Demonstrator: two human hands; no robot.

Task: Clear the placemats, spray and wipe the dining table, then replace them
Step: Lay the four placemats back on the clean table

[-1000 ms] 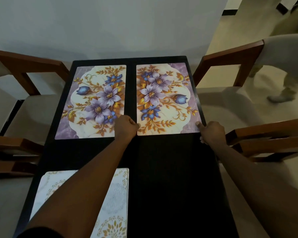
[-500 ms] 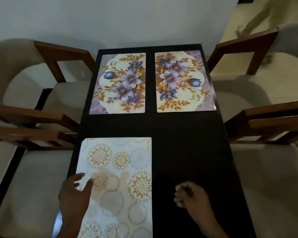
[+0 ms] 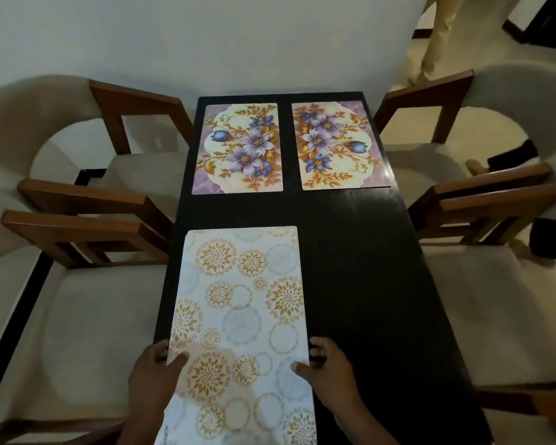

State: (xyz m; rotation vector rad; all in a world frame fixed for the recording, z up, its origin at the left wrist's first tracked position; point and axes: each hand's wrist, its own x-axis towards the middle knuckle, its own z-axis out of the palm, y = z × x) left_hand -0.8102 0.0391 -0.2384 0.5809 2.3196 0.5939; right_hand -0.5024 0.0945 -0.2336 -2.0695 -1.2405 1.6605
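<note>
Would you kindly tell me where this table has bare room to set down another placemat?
The near right half of the table is bare, bordered by the gold-patterned placemat and the right floral placemat. A narrow strip crosses mid-table. The left floral placemat crowds the far end.

Glossy black table (image 3: 360, 284), wooden chairs (image 3: 87, 226)

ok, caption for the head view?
Left hand and right hand grip the gold-patterned placemat by its edges on the black table; two floral placemats beyond.
</note>
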